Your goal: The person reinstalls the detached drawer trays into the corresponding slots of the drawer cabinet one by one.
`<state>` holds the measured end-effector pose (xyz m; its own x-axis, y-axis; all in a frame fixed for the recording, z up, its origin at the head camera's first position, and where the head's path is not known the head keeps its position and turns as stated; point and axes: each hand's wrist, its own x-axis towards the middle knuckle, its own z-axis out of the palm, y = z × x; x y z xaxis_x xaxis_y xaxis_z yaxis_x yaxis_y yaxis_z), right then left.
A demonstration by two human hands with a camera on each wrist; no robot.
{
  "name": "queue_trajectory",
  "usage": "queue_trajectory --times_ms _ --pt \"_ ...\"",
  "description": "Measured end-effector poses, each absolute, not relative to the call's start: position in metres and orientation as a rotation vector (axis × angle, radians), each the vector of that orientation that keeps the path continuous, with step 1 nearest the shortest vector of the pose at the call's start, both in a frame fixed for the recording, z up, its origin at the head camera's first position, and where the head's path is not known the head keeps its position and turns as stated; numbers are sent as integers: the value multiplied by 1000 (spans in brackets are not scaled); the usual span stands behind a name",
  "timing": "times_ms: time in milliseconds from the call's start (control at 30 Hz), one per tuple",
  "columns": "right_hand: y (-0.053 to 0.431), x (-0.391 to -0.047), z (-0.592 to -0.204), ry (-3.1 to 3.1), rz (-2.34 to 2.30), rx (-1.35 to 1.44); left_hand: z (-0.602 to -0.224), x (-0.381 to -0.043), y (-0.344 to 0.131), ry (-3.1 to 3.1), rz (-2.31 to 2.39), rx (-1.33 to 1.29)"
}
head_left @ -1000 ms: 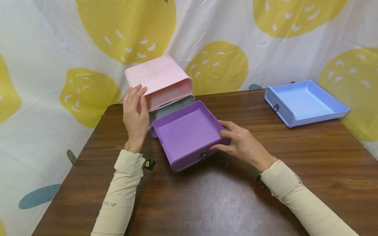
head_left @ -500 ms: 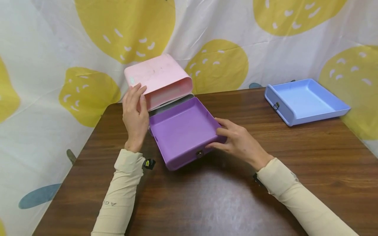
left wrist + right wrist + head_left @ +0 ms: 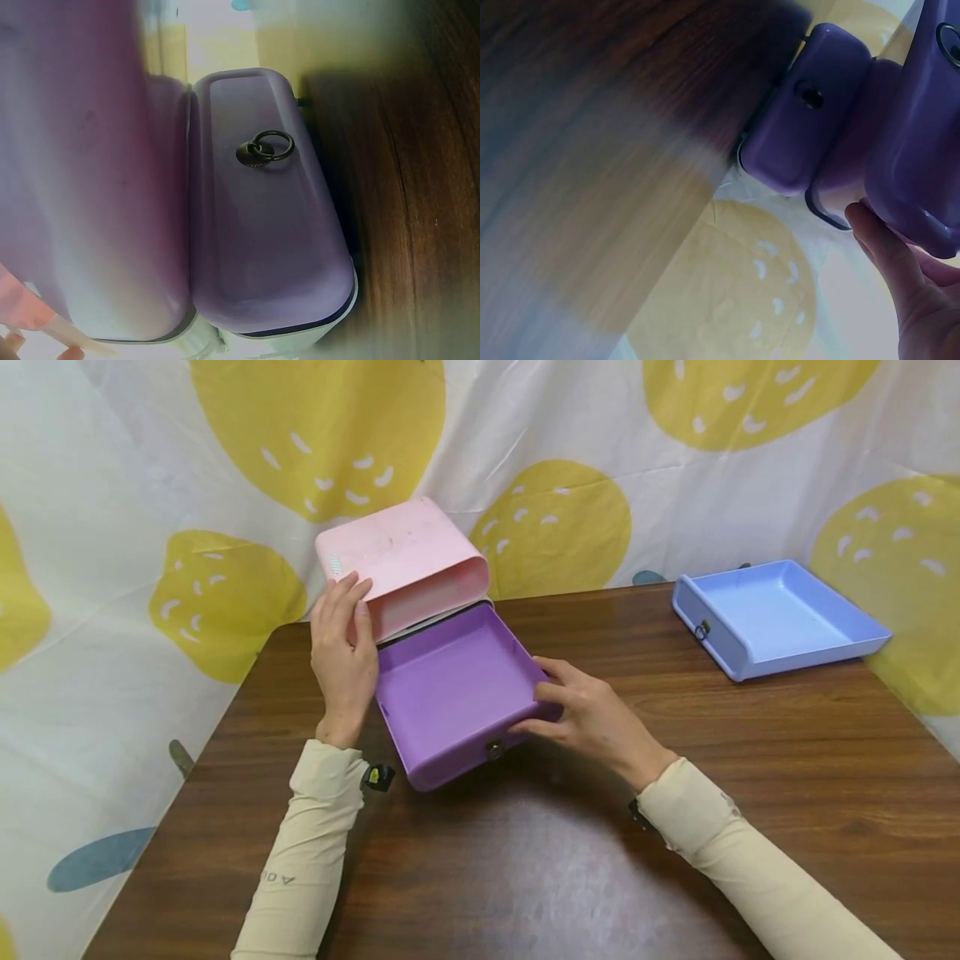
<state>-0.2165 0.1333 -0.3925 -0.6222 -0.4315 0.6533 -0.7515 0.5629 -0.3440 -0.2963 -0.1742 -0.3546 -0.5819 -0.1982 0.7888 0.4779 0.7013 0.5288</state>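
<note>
My right hand (image 3: 592, 722) grips the front right corner of a purple drawer (image 3: 461, 681), which has a small ring pull on its front. The drawer's back end is inside the stacked cabinet, just under the pink top casing (image 3: 405, 547), whose own slot stands vacant. My left hand (image 3: 341, 664) rests against the casing's left side, fingertips at its top edge. A lower closed drawer (image 3: 262, 217) with a ring pull shows beneath in the left wrist view. In the right wrist view, my fingers hold the drawer's corner (image 3: 915, 187) above that lower drawer.
A light blue drawer (image 3: 791, 614) with a ring pull lies at the right on the brown wooden table (image 3: 570, 860). A white curtain (image 3: 540, 435) with yellow lemon prints hangs behind the table and along its left and right sides.
The purple drawer has slid back and left into the cabinet, pushed by my right hand, covering the grey slot floor seen before. My left hand has stayed in place.
</note>
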Motion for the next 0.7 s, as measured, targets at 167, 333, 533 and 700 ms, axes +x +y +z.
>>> queue_trajectory --times_ms 167,333,533,700 --pt "131 -216 -391 -2289 844 936 -354 -296 -174 -2001 -929 -216" --pt "127 -218 -390 -2278 866 927 -353 -296 -174 -1999 -925 -224" --pt "121 -220 -390 -2318 892 899 -353 -295 -174 -2003 -930 -221" --pt "119 -221 -391 -2345 904 892 -354 -294 -175 -2001 -926 -223"
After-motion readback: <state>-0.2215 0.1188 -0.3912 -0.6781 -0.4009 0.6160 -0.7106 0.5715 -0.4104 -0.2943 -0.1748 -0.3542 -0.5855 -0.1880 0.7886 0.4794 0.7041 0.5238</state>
